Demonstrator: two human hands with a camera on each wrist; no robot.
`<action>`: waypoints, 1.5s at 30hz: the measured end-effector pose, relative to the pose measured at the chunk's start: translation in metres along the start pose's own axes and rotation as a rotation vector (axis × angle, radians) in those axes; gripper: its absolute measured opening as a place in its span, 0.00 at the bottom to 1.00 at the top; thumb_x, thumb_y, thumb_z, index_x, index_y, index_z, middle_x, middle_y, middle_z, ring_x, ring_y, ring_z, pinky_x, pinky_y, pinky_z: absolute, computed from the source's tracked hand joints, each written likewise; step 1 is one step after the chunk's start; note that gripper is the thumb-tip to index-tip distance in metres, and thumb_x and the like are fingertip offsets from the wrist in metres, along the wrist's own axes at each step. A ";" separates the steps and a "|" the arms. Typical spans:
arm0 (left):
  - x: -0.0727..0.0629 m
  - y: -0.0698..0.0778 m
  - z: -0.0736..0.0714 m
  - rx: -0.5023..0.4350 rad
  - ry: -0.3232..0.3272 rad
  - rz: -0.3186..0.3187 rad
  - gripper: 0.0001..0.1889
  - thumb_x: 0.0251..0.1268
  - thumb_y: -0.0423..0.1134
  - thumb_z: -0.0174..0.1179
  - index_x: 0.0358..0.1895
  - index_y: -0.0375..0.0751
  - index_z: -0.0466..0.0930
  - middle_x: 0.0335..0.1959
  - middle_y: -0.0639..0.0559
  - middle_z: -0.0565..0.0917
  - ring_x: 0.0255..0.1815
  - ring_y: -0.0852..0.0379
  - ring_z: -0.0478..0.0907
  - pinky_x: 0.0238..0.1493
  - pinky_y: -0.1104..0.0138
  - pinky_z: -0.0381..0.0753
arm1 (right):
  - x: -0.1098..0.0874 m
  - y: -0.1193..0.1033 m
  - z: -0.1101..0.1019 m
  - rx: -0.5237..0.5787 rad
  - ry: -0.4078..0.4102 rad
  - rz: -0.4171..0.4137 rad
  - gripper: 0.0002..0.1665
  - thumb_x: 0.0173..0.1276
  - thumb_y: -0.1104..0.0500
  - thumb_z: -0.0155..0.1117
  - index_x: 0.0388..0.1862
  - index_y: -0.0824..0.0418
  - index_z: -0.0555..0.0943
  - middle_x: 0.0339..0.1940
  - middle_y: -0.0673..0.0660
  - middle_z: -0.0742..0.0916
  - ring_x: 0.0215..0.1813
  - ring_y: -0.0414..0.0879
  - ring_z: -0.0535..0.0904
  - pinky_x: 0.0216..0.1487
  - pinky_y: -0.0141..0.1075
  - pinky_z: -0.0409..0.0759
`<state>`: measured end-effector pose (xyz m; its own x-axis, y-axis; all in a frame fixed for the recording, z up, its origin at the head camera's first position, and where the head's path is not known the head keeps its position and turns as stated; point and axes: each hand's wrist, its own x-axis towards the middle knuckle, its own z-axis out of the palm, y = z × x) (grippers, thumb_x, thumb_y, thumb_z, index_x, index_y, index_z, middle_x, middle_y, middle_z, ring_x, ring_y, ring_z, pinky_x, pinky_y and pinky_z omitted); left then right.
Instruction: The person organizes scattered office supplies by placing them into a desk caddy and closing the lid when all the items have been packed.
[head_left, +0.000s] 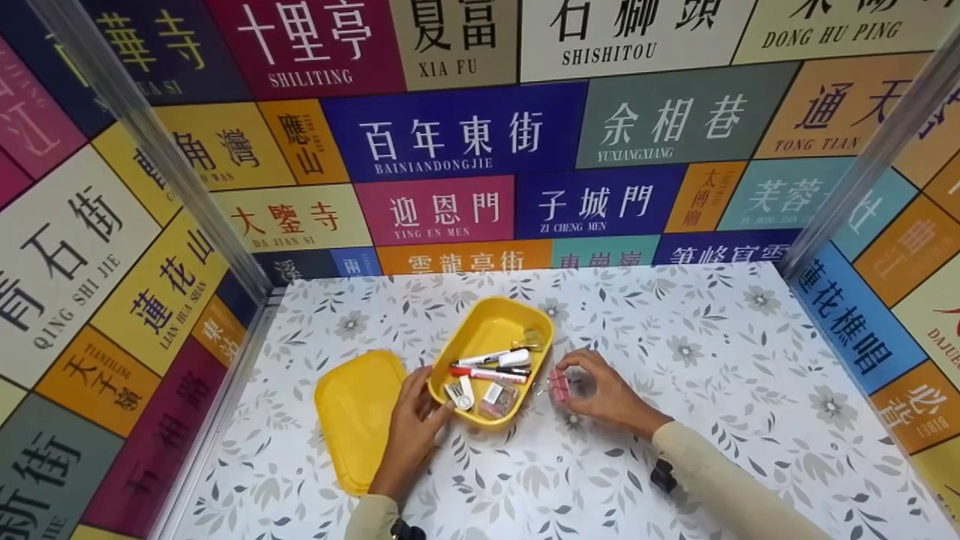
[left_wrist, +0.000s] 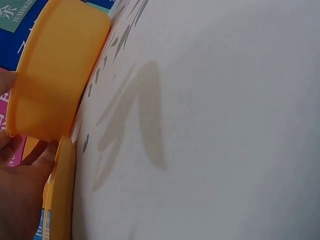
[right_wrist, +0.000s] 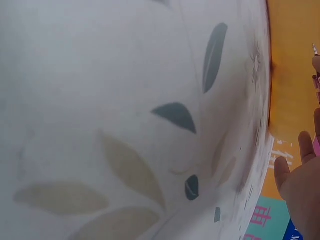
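A rounded yellow plastic box point(head_left: 484, 332), kinda slanted away rightward lengthwise, is loaded with slim markers point(head_left: 486, 373) and a small clear pack point(head_left: 498, 400); its rim is gripped by the left hand point(head_left: 415, 421). A flat yellow lid point(head_left: 358, 420) is parked just left. A small pink clip point(head_left: 558, 385), wire pointed left, is pinched by the right hand point(head_left: 606, 391) just off the box's right edge.

Yellow box point(head_left: 491, 324) at the left fingers point(head_left: 411, 388); pink item point(head_left: 559, 384) between the right fingers point(head_left: 583, 360); white bench point(head_left: 637, 491) beneath, grey floral-patterned.
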<state>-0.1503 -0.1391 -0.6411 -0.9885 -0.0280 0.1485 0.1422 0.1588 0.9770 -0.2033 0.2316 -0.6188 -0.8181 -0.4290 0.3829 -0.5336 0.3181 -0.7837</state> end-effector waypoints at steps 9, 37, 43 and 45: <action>0.001 0.000 0.000 -0.009 -0.003 -0.003 0.37 0.75 0.32 0.71 0.84 0.45 0.69 0.86 0.41 0.64 0.80 0.40 0.73 0.80 0.56 0.73 | 0.006 0.002 0.001 -0.017 -0.046 0.061 0.35 0.57 0.72 0.83 0.64 0.56 0.84 0.65 0.52 0.83 0.71 0.51 0.76 0.76 0.63 0.74; 0.000 0.000 0.001 0.000 0.003 -0.015 0.38 0.75 0.35 0.72 0.85 0.44 0.68 0.86 0.43 0.64 0.81 0.38 0.71 0.82 0.50 0.70 | 0.013 -0.040 -0.005 0.055 -0.011 0.108 0.30 0.54 0.79 0.80 0.58 0.71 0.84 0.60 0.68 0.85 0.69 0.63 0.76 0.77 0.65 0.71; 0.000 -0.001 0.000 -0.001 0.001 -0.013 0.39 0.74 0.37 0.73 0.85 0.44 0.68 0.87 0.42 0.63 0.81 0.37 0.71 0.82 0.51 0.71 | 0.013 -0.040 -0.006 0.058 0.005 0.128 0.31 0.55 0.79 0.81 0.59 0.70 0.83 0.60 0.65 0.85 0.70 0.62 0.76 0.78 0.71 0.68; 0.000 -0.001 0.000 0.005 0.000 -0.014 0.39 0.74 0.37 0.73 0.85 0.44 0.68 0.87 0.42 0.63 0.81 0.37 0.71 0.82 0.51 0.71 | 0.014 -0.030 -0.005 0.047 0.010 0.117 0.32 0.55 0.78 0.82 0.59 0.68 0.84 0.60 0.64 0.85 0.70 0.61 0.76 0.78 0.67 0.69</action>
<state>-0.1502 -0.1395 -0.6422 -0.9905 -0.0300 0.1345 0.1279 0.1629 0.9783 -0.1995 0.2202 -0.5879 -0.8764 -0.3825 0.2925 -0.4241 0.3255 -0.8451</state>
